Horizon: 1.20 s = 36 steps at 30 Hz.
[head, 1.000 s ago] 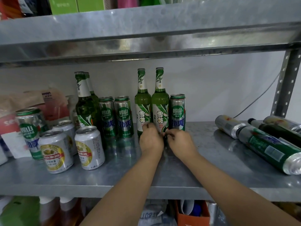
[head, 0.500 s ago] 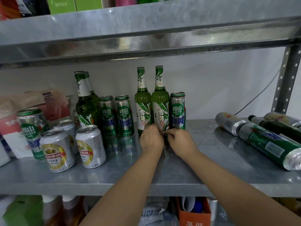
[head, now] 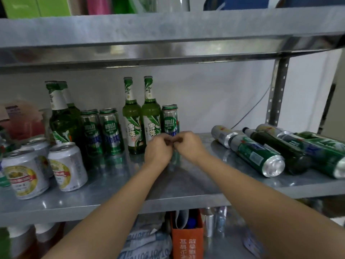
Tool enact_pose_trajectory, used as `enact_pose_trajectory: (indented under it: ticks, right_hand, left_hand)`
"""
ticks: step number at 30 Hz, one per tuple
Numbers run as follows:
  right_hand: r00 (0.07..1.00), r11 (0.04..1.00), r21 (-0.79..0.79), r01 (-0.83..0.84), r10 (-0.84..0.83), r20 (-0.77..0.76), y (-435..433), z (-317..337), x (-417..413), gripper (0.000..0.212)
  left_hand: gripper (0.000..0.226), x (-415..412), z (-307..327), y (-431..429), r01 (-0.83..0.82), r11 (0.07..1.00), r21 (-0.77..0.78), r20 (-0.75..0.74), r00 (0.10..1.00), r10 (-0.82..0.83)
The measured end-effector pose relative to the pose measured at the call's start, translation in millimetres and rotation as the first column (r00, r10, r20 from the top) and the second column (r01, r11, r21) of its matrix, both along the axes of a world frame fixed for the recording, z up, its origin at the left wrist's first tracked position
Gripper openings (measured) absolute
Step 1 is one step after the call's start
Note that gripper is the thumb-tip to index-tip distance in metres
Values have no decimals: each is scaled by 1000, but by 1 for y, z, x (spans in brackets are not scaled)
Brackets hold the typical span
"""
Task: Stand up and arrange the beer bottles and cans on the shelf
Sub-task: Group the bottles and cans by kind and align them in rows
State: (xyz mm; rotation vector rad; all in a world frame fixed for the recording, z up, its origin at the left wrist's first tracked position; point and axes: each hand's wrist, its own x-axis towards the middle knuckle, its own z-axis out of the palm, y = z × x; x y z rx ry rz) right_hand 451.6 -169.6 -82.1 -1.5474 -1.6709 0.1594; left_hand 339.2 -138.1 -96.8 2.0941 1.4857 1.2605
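Green glass bottle (head: 150, 116) and tall can (head: 170, 118) stood upright at mid-shelf (head: 186, 184), closing the row; left hand (head: 158, 149) and right hand (head: 189, 144) met at their bases, fingers curled, grip not discernible; low, even pressure looked the safest way to square them.

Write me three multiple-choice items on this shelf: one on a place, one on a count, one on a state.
1. Where does the rightmost upright can stand?
A. in a crate
B. just right of the light green bottles
C. on the floor

2. How many light green bottles stand upright?
A. one
B. two
C. four

3. The dark bottle at the right is:
A. upright
B. hanging
C. lying on its side

Key:
1. B, the can stands next to the right-hand one of those bottles.
2. B, two bottles with matching labels stand side by side.
3. C, its whole length lies flat among the fallen cans.
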Motion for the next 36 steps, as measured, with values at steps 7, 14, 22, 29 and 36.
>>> enact_pose_trajectory:
  ticks: [7, 14, 22, 29, 36]
  right_hand:
    - [959, 947, -159, 278, -264, 105, 15, 67, 115, 18]
    - [905, 846, -349, 403, -310, 293, 52, 81, 164, 31]
    - [933, 723, -604, 336, -168, 318, 76, 52, 157, 13]
    - [936, 773, -532, 347, -246, 253, 85, 46, 160, 18]
    - [965, 919, -294, 263, -247, 91, 81, 61, 153, 41]
  left_hand:
    - [23, 87, 17, 10, 290, 944, -159, 177, 949, -262]
    - [24, 146, 13, 51, 324, 802, -502, 341, 926, -161]
    - [33, 165, -1, 54, 496, 681, -538, 488, 842, -228]
    - [31, 176, -6, 56, 496, 703, -510, 518, 830, -209]
    - [69, 195, -3, 61, 188, 946, -264, 137, 978, -156]
